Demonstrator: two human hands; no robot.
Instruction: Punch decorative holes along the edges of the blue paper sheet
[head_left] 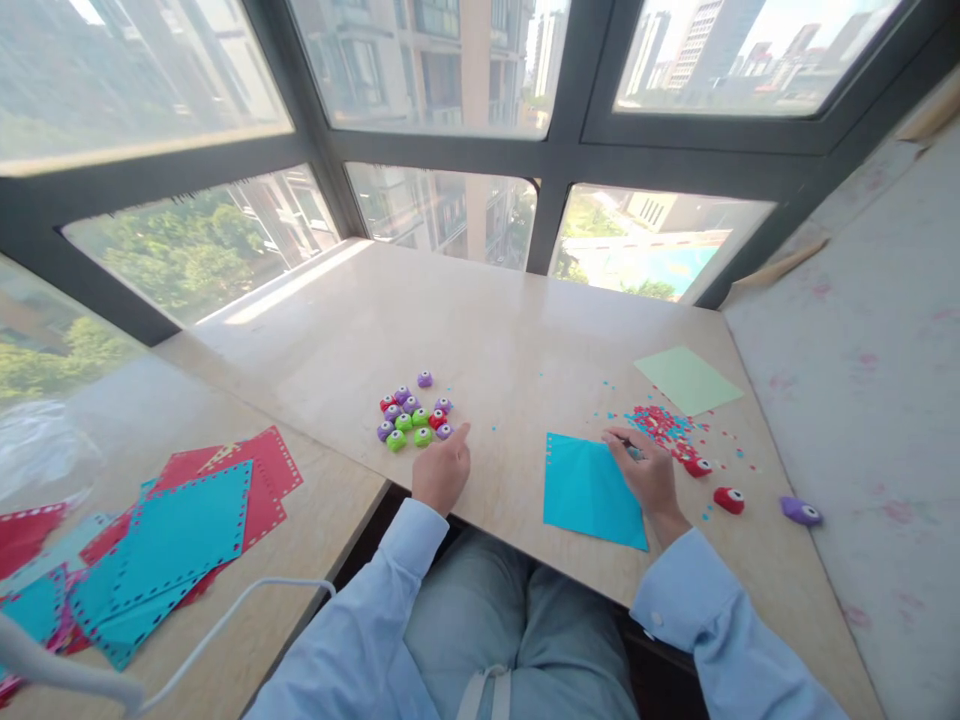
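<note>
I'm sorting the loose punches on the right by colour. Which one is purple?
The purple punch, farthest right near the table edge. The other two loose ones, closer to the right hand, are red.

This looks like a high-rise flat's bay-window nook: dark-framed windows (pixel 555 150) overlook apartment towers, with a marble-like sill (pixel 450 320) serving as a craft table.

- We see no readable txt, label, brand, no. or sign anywhere in view.
- Blue paper sheet (pixel 592 490) by our right hand (pixel 649 475): plain, no print.
- Green sheet (pixel 686 380): blank too.
- Small punches (pixel 412 412) near our left hand (pixel 442 470): only eye-like dots, no lettering we can make out.
- Red/blue sheets (pixel 172 540) at left: hole borders only, no writing.
</note>
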